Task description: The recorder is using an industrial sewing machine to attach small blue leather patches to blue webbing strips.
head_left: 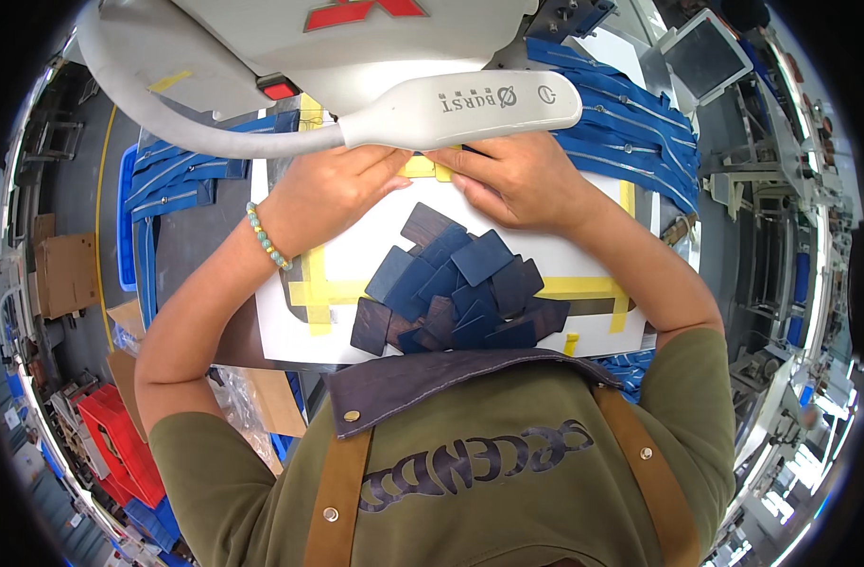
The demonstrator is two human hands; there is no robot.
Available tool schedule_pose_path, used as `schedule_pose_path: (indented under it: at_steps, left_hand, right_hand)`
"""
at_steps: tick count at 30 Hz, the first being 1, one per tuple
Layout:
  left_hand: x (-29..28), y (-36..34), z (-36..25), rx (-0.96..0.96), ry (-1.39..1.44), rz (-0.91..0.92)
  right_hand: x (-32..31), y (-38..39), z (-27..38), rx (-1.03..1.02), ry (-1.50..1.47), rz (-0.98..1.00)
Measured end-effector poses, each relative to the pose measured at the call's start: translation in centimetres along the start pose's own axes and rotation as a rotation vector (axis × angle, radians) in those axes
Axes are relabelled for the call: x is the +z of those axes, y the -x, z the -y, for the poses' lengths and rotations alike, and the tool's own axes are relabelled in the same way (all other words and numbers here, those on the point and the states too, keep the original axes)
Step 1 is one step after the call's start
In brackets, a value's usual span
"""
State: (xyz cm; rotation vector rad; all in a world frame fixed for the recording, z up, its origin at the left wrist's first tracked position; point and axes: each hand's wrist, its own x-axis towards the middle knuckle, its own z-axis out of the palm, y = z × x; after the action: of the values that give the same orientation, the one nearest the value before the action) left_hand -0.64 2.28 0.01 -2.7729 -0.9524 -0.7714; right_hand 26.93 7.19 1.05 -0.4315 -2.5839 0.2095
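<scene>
Head view: both hands are at the far side of the counter [215,248], right under a white paddle-shaped unit [470,106] on a bendy neck, with the big light-grey machine [356,52] behind it. Left hand [336,187] comes in from the left, beaded bracelet [265,236] at the wrist. Right hand [515,178] mirrors it, thumb and fingers bent inward. Fingertips meet around a yellow-taped block [430,168]. Grip state: fingers drawn together on both sides, but the white unit covers part of them, so cannot tell whether either grip is closed on a piece.

Pile of patches [458,283], flat, dark blue and brown, rounded corners, sits on the white sheet [583,241] just near of the hands, close to the apron bib [441,383]. Neither hand touches it. Yellow tape [583,286] runs across the sheet. Blue zipper strips lie far right [630,123] and far left [181,180].

Step in hand, as a judgement: two-handed placing or lining-up work at the block. Next move probably calls for small, even fingertip adjustments from both sides, keeping knuckles clear of the white unit.
</scene>
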Motion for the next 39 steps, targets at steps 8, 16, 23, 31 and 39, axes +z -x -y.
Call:
schedule_pose_path:
  at_steps: [8,16,23,31,39]
  left_hand:
    - [0.0,-0.5,0.2,0.069,-0.058,0.075]
    - [-0.4,0.4,0.0,-0.017,-0.009,0.040]
    - [-0.2,1.0,0.1,-0.017,0.047,0.034]
    - [-0.6,0.5,0.3,0.051,0.000,0.032]
    - [-1.6,-0.6,0.1,0.176,-0.192,0.097]
  right_hand:
    - [0.0,-0.5,0.3,-0.013,0.053,0.001]
    - [0.3,-0.4,0.1,0.005,0.017,-0.016]
    - [0.5,-0.4,0.2,0.016,0.016,-0.020]
    - [0.4,-0.5,0.0,0.015,0.007,-0.026]
    - [-0.4,0.7,0.0,0.062,0.077,-0.047]
